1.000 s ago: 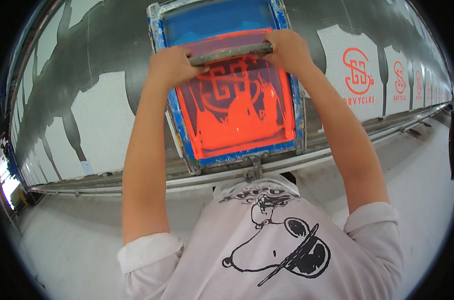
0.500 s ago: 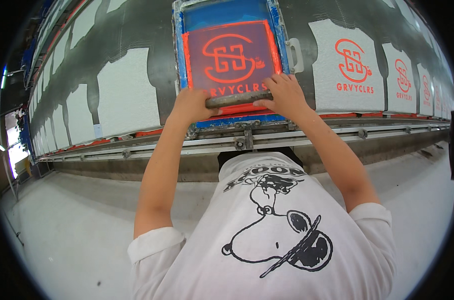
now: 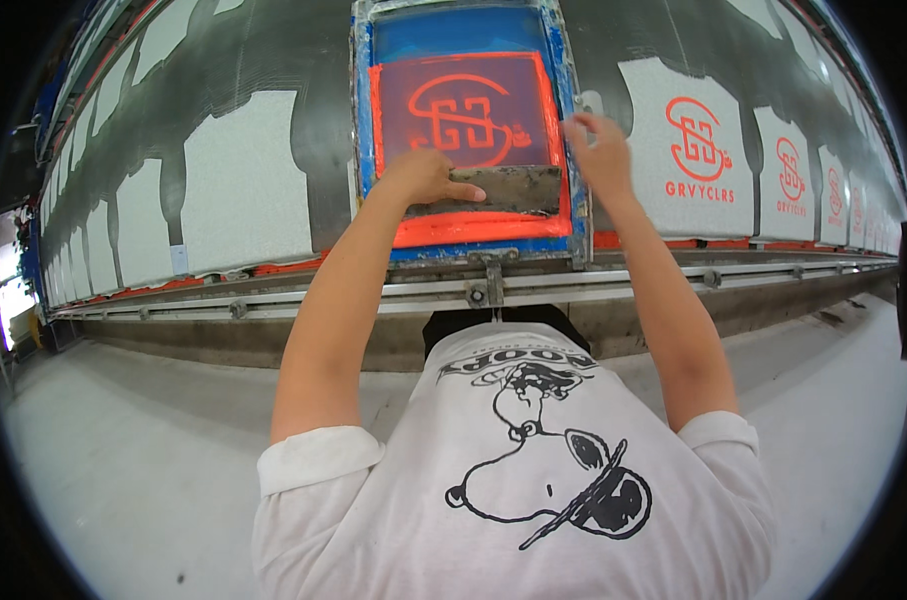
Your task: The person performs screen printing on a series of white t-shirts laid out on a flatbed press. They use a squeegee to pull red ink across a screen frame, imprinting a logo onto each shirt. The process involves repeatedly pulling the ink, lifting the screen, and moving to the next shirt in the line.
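Grey-brown, bar-shaped squeegee (image 3: 518,190) lies long axis crosswise on the blue-framed, red-inked screen (image 3: 423,251); I grip its left end with the left hand (image 3: 420,180), the right hand (image 3: 603,158) loosely open beside its right end.

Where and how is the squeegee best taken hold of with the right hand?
Probably by the bare right end of the squeegee, coming from the right: the long bar runs crosswise over the screen, the left hand grips its left part, and the right hand is off it, near that end.
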The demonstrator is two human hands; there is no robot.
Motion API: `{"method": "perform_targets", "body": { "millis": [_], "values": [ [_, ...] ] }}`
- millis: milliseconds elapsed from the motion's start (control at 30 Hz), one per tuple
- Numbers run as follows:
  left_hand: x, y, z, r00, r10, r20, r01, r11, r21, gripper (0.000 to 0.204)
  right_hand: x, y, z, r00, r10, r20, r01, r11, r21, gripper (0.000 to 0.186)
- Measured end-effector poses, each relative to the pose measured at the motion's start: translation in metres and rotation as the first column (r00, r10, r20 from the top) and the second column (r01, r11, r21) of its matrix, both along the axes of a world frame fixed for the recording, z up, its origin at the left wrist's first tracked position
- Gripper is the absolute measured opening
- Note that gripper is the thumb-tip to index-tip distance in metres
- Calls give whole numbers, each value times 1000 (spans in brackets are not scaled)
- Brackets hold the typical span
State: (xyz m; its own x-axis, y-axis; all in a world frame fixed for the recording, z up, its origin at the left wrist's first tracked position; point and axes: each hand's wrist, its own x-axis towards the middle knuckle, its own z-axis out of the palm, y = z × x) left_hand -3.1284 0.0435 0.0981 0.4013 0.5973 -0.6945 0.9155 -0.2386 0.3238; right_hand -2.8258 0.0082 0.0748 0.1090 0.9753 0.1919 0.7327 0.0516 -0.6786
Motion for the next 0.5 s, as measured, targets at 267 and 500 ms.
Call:
{"method": "perform_targets", "body": {
  "millis": [267,500],
  "values": [
    [-8,65,29,966,-3,260,15,999,-42,88,39,61,-67,841,-463,-281,329,849,-414,45],
    [-13,141,80,954,-63,295,5,981,194,68,27,56,-50,858,-467,-214,397,867,-300,39]
  ]
}}
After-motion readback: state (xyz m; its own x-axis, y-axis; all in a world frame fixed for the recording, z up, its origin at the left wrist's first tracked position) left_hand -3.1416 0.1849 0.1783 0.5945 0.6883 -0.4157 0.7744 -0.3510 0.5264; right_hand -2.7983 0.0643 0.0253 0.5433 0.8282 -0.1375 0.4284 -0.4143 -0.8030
